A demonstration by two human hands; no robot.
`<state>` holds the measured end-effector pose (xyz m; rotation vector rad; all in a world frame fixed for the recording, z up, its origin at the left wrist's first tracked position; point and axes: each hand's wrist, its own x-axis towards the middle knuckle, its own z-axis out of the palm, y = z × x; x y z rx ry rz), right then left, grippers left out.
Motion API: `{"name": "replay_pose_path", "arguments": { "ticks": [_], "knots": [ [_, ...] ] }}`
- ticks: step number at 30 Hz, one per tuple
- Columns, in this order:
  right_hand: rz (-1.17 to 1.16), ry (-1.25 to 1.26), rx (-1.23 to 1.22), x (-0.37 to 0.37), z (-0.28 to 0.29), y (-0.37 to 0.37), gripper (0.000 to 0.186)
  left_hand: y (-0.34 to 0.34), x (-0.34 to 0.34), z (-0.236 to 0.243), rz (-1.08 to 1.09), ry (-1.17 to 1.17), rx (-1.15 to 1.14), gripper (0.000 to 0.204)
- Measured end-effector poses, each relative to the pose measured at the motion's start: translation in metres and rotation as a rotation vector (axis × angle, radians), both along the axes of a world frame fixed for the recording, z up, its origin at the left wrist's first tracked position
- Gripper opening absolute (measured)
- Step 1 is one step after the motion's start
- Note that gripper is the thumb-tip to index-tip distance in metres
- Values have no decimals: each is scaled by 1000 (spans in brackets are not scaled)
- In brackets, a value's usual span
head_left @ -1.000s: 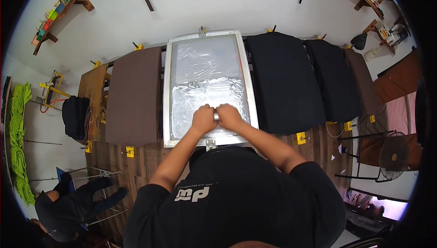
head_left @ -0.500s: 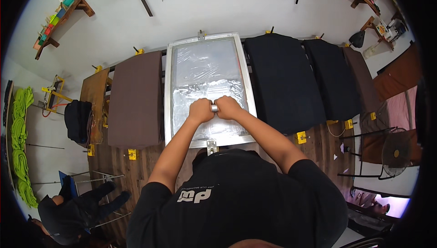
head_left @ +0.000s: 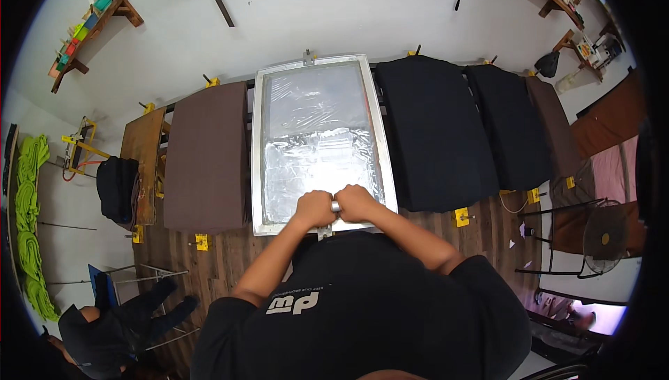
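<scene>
A silver-framed printing screen (head_left: 257, 143) lies flat on the bench in front of me. Clear, wrinkled, shiny film or wet-looking mesh (head_left: 313, 104) fills its inside. Side by side over the screen's near end, my left hand (head_left: 315, 210) and my right hand (head_left: 356, 203) are closed in fists around the handle of a squeegee (head_left: 336, 206). Only a short silver piece of that handle shows between the fists; its blade is hidden beneath them. Metal hinge clamps (head_left: 308, 58) hold the frame at its far and near ends.
Brown cloth (head_left: 205, 157) covers the board to the left; black cloth (head_left: 439, 136) covers boards to the right. Yellow brackets (head_left: 202, 242) jut from the bench edges. Behind me at lower left sits another person (head_left: 97, 335). A fan (head_left: 604, 238) stands at right.
Both hands have drawn the squeegee toward me, from the screen's lower middle to its near edge. More of the shiny lower area now shows.
</scene>
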<state>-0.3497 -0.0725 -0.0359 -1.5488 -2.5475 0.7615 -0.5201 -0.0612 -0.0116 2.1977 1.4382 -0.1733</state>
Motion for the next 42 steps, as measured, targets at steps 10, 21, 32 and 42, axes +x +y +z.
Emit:
{"name": "replay_pose_path", "arguments": {
  "ticks": [10,21,32,42],
  "knots": [
    [-159,97,201,-1,6,75,19,68,3,-16,60,-168,402,30],
    [11,1,-97,1,9,9,17,6,-7,-3,11,-24,10,31],
    [0,-38,192,-2,12,90,21,87,2,-4,9,1,221,29],
    [13,4,64,-4,-1,-4,22,2,-5,-7,-51,-7,56,40]
  ]
}}
